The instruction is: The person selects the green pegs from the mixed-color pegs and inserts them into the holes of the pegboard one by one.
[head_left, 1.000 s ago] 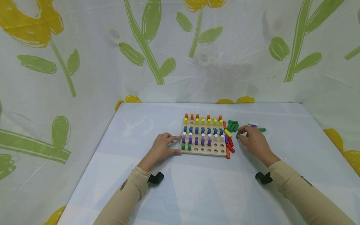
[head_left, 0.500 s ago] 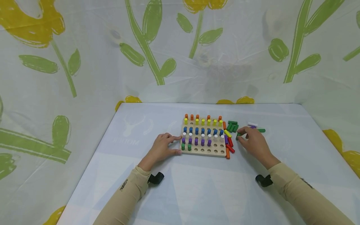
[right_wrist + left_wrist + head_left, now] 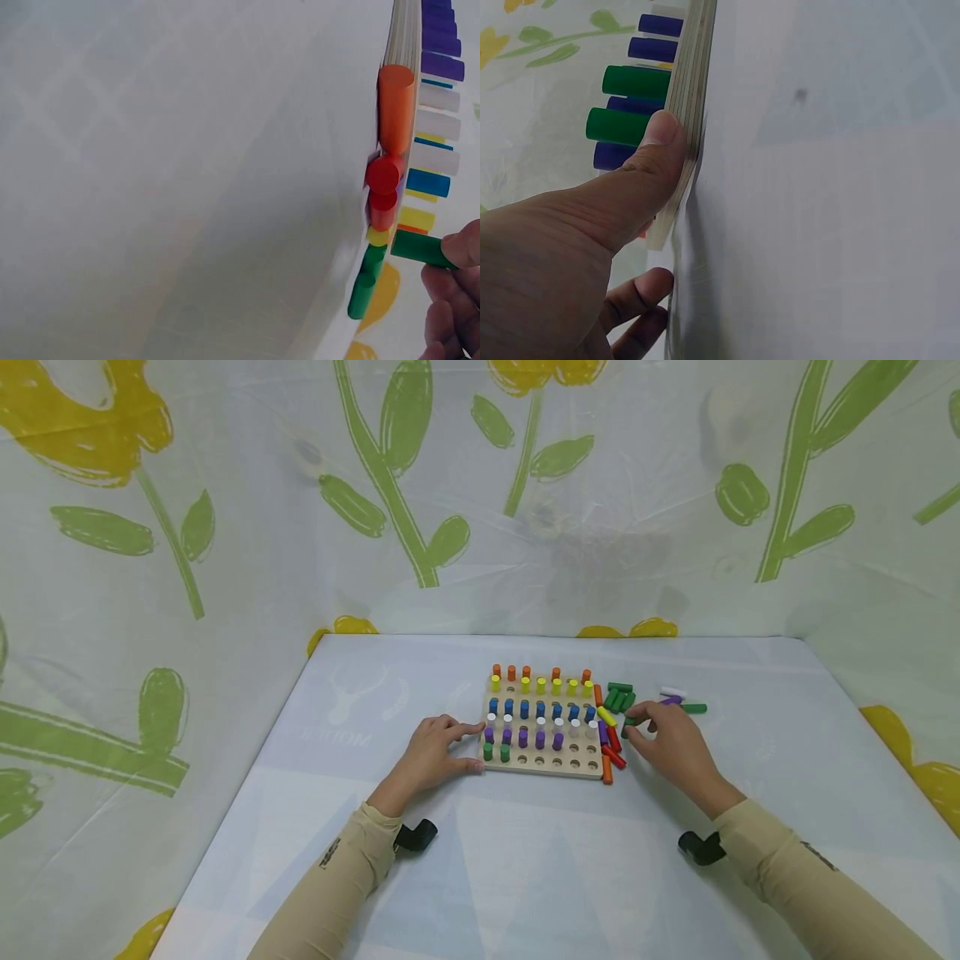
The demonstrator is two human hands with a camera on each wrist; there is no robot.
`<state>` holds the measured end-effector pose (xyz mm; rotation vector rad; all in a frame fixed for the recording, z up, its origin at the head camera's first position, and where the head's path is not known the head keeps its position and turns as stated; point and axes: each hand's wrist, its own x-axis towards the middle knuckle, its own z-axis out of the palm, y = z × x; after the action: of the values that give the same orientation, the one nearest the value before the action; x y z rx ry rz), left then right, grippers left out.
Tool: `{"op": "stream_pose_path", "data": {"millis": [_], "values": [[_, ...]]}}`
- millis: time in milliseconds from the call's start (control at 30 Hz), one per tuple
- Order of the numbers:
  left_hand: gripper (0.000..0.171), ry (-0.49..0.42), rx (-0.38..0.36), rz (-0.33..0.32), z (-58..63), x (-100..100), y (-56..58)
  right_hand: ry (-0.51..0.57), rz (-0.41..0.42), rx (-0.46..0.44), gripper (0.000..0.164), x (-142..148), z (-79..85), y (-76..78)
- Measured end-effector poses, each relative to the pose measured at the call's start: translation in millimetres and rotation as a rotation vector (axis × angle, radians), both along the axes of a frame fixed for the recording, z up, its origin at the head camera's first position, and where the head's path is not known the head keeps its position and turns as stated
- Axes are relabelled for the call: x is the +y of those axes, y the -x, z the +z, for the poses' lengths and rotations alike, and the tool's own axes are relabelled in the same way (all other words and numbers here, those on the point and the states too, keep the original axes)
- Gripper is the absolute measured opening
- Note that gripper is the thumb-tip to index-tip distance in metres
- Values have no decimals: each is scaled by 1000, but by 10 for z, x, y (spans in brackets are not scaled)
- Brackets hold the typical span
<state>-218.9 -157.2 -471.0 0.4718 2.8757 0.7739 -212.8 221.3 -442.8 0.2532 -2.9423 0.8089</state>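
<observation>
A wooden pegboard [image 3: 542,766] lies on the table with rows of orange, yellow, blue, white and purple pegs upright in its holes. In its nearest row, two green pegs [image 3: 497,752] stand at the left end, with bare holes to their right. My left hand [image 3: 432,753] touches the board's left side and near corner, index finger and thumb spread; in the left wrist view its thumb [image 3: 660,139] presses the board's edge. Right of the board, my right hand [image 3: 675,745] pinches a green peg [image 3: 420,247] between thumb and fingers, held up off the table.
Loose red pegs [image 3: 615,739], a yellow peg [image 3: 607,716], orange pegs [image 3: 607,768] and a purple peg lie along the board's right side. Several green pegs [image 3: 618,700] lie behind them. A white peg [image 3: 673,692], a purple peg and a green peg [image 3: 695,708] lie farther right.
My right hand has moved slightly left towards the board with the green peg, which now stands more upright. My left hand has stayed on the board.
</observation>
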Motion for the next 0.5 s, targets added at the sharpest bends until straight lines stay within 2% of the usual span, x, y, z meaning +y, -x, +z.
{"op": "stream_pose_path", "data": {"millis": [300, 500], "values": [[72, -6, 0, 0, 3, 0, -4, 7, 22, 44, 24, -35, -40, -17], [71, -8, 5, -4, 10, 1, -8, 12, 32, 29, 26, -69, -34, -31]]}}
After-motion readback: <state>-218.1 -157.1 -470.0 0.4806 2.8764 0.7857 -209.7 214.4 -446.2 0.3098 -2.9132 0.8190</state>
